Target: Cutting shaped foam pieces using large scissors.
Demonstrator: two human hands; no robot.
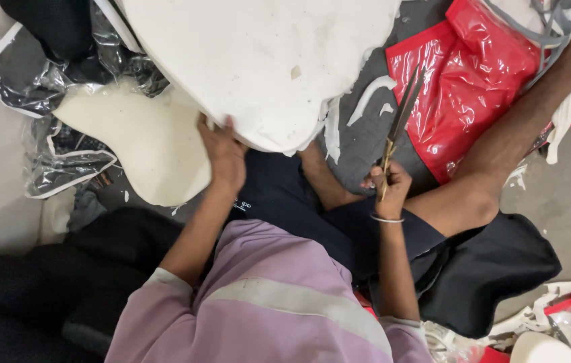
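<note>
My left hand (pixel 223 153) grips the near edge of a large white foam sheet (pixel 258 60) that lies over my lap and reaches toward the top of the view. My right hand (pixel 390 187), with a thin bangle on the wrist, holds a pair of long scissors (pixel 403 114); the blades point up and away, nearly closed, over grey fabric (pixel 366 141). Thin white foam trimmings (pixel 370 97) lie on that grey fabric beside the sheet's ragged cut edge.
A second cream foam piece (pixel 144 144) lies at the left beside clear plastic covers (pixel 43 87). Red glossy plastic (pixel 473 74) lies at the upper right. My bare leg (pixel 500 161) stretches out to the right. Black fabric (pixel 500 269) and more scraps (pixel 567 302) lie lower right.
</note>
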